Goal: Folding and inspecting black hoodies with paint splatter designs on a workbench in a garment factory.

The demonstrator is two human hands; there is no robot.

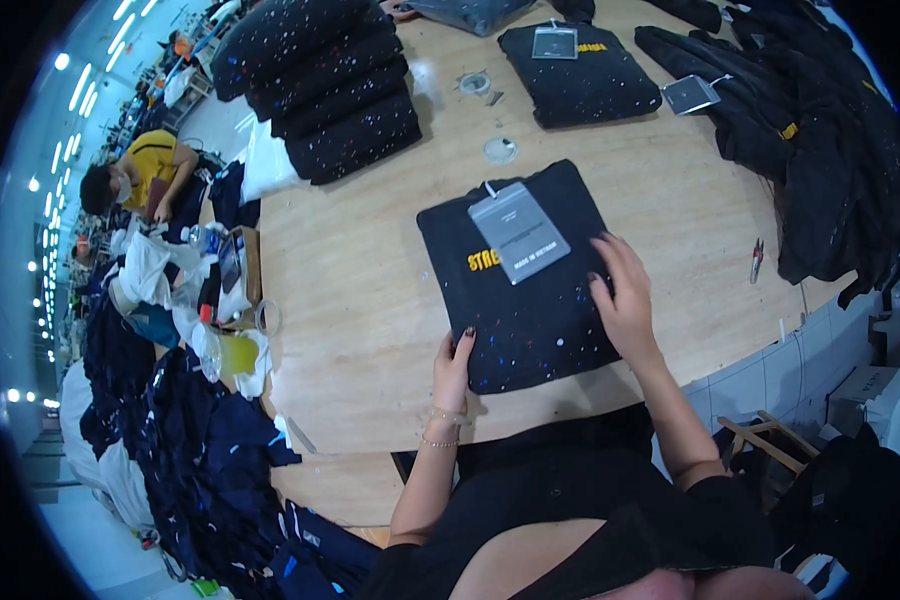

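Note:
A folded black sweatshirt [530,335] with colored paint-like specks and yellow lettering lies flat on the table in front of me. On top of it rests a grey hang tag in a clear sleeve [520,233], fastened by a white loop near the upper edge. My left hand [452,375] holds the garment's lower left edge, thumb on top; its other fingers are partly hidden. At the right edge, my right hand [625,305] lies with fingers apart, touching the cloth beside the tag.
On the wooden table [350,300] stand a stack of folded speckled garments [340,110], another folded tagged garment [580,85], and loose black garments [820,150]. Small snips [757,260] lie at right. A yellow drink cup [232,353] and dark clothing heap are left. A co-worker [150,170] sits beyond.

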